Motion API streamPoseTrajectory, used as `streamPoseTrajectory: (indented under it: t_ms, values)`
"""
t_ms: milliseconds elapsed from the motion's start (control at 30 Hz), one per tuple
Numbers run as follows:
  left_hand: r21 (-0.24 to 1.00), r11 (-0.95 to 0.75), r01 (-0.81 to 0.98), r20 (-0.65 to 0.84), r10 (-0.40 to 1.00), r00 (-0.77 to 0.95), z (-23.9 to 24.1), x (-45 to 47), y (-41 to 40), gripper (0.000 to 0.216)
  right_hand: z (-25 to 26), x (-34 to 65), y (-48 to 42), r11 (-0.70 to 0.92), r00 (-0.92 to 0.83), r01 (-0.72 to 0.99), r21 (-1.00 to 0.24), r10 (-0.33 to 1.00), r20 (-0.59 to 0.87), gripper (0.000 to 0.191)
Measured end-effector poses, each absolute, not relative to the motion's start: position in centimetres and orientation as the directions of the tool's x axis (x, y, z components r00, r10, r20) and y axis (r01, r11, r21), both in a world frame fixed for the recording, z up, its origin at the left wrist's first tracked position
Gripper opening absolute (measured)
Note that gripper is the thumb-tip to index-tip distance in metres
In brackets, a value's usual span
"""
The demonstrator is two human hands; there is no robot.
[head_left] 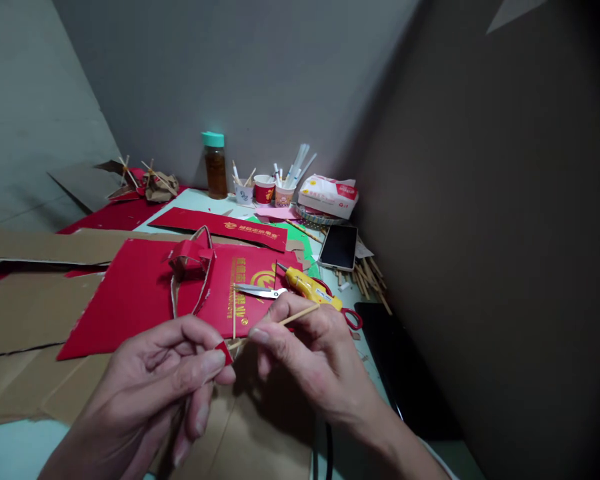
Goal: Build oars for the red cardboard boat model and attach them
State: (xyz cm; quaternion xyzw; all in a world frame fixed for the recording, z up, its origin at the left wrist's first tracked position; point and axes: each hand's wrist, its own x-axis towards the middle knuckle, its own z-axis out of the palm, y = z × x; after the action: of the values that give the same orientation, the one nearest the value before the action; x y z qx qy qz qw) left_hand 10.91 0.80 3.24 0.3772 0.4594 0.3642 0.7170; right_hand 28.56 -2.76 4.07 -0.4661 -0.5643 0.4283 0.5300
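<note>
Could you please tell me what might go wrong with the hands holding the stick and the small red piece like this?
The small red piece, pinched only at the fingertips of the left hand, could slip or crumple. The thin wooden stick in the right hand might snap if pressed hard. The scissors and glue gun lie just beyond both hands, so a forward reach could knock them.

The pale table (200,199) carries brown cardboard sheets (30,310), a phone (339,247), cups (264,190) and a bottle (215,167).
</note>
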Motion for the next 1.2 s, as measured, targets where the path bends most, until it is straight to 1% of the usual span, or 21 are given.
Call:
streamPoseTrajectory:
  t_ms: [100, 233, 333, 400, 467, 567, 633, 767, 833, 1033, 1200]
  values:
    - [0.878, 0.449, -0.165, -0.378, 0.863, 0.335, 3.6, 11.0, 0.7, 0.045, 4.0, 28.7, -2.7, 0.209, -0.030, 0.071, -0.975, 0.978, 0.208, 0.032]
    - [0.886, 0.435, -0.159, -0.357, 0.861, 0.364, 3.3, 10.9, 0.8, 0.044, 4.0, 28.9, -2.4, 0.179, -0.058, 0.060, -0.982, 0.983, 0.176, 0.037]
    - [0.874, 0.446, -0.194, -0.329, 0.835, 0.441, 2.7, 10.7, 1.2, 0.039, 3.7, 28.9, -2.1, 0.149, -0.035, 0.024, -0.989, 0.988, 0.148, 0.039]
    - [0.855, 0.470, -0.219, -0.309, 0.801, 0.513, 2.3, 10.7, 1.5, 0.039, 3.6, 28.9, -1.9, 0.123, -0.002, -0.032, -0.992, 0.992, 0.124, 0.037]
    - [0.831, 0.510, -0.220, -0.331, 0.772, 0.542, 2.1, 10.8, 1.6, 0.043, 3.5, 28.8, -1.9, 0.093, 0.022, -0.079, -0.992, 0.996, 0.092, 0.036]
    - [0.803, 0.554, -0.222, -0.396, 0.773, 0.496, 1.8, 10.7, 1.5, 0.052, 3.4, 28.8, -2.0, 0.066, 0.032, -0.101, -0.993, 0.997, 0.063, 0.036]
    - [0.801, 0.557, -0.218, -0.400, 0.769, 0.498, 1.5, 10.5, 1.3, 0.055, 3.4, 28.7, -2.0, 0.068, 0.027, -0.108, -0.992, 0.997, 0.066, 0.036]
    - [0.843, 0.525, -0.119, -0.353, 0.706, 0.614, 1.1, 10.0, 1.1, 0.047, 3.4, 28.5, -2.1, 0.060, -0.013, -0.072, -0.996, 0.998, 0.061, 0.037]
    - [0.865, 0.497, -0.069, -0.348, 0.694, 0.630, 1.0, 9.8, 1.1, 0.045, 3.4, 28.3, -2.2, 0.046, -0.048, -0.055, -0.997, 0.998, 0.049, 0.037]
    - [0.896, 0.443, 0.042, -0.382, 0.717, 0.583, 1.7, 9.6, 0.9, 0.049, 2.9, 27.7, -3.3, 0.048, -0.078, -0.050, -0.998, 0.996, 0.051, 0.038]
    - [0.933, 0.355, 0.064, -0.330, 0.767, 0.550, 2.5, 9.9, 0.8, 0.055, 2.3, 27.8, -3.5, 0.060, -0.076, 0.015, -0.998, 0.995, 0.058, 0.039]
